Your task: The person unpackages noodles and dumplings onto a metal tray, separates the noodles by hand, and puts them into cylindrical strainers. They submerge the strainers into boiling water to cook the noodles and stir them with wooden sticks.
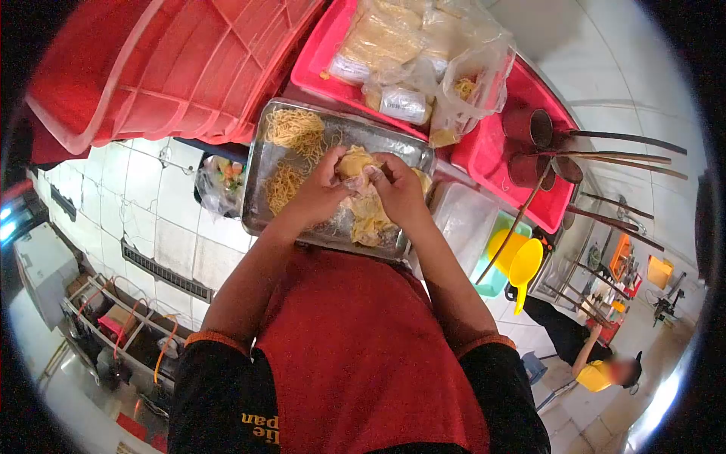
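A floured, pale yellow clump of noodles (356, 162) is between my two hands, over a metal tray (255, 198). My left hand (330, 183) grips its left side with bent fingers. On the other side my right hand (395, 185) pinches it, thumb and fingertips close to the left thumb. Just below lies a heap of wider, folded yellow noodles (370, 222). Two nests of thin noodles sit at the tray's left, the upper nest (295, 130) and the lower nest (282, 188). My fingers partly cover the clump.
Behind the tray is a pink bin (321, 57) with bagged noodles (386, 41). Long-handled strainers (538, 127) rest in another pink bin (503, 200) at right. A yellow dipper (525, 262) lies nearby. A red crate (174, 68) stands upper left. A person (597, 371) works farther right.
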Available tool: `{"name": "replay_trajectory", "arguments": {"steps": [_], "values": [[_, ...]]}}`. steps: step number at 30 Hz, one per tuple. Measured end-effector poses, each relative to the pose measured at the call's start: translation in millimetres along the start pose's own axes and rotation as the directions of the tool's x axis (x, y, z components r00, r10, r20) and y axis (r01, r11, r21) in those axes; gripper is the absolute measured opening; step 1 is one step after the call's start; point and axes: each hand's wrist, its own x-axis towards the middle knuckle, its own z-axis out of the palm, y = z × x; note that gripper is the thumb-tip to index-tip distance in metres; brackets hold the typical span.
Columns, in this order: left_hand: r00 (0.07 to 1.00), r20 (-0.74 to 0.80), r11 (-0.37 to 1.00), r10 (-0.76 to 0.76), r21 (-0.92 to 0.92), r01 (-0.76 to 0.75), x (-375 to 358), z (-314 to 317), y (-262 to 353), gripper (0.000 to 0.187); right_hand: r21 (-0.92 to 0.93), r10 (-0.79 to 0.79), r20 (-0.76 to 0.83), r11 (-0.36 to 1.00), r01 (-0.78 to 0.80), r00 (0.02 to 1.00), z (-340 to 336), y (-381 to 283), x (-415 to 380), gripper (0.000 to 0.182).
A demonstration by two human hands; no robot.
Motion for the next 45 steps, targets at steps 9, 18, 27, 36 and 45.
{"name": "replay_trajectory", "arguments": {"steps": [9,18,27,36,45], "values": [[0.979,-0.147,0.973,-0.139,0.165,0.163,14.8,22.5,16.4,0.051,-0.100,-0.050,-0.035,0.994,0.046,0.998,-18.5,-10.8,-7.0,0.029],[0.979,-0.140,0.971,0.151,0.208,-0.120,13.6,21.0,4.3,0.037,-0.317,-0.459,-0.195,0.866,0.388,0.867,-15.9,-6.1,-17.6,0.027],[0.930,-0.222,0.936,0.293,0.267,-0.231,3.0,30.9,6.6,0.034,-0.333,-0.455,0.010,0.838,0.432,0.890,-18.5,-39.8,-21.5,0.038],[0.991,-0.120,0.866,-0.052,-0.500,-0.015,0.2,23.3,5.1,0.034,-0.404,-0.552,0.016,0.759,0.511,0.834,-25.6,-60.4,-25.8,0.056],[0.992,0.041,0.693,-0.120,-0.712,0.113,25.5,17.9,11.0,0.057,-0.595,-0.479,0.213,0.628,0.502,0.852,-24.8,-42.5,1.0,0.052]]}}
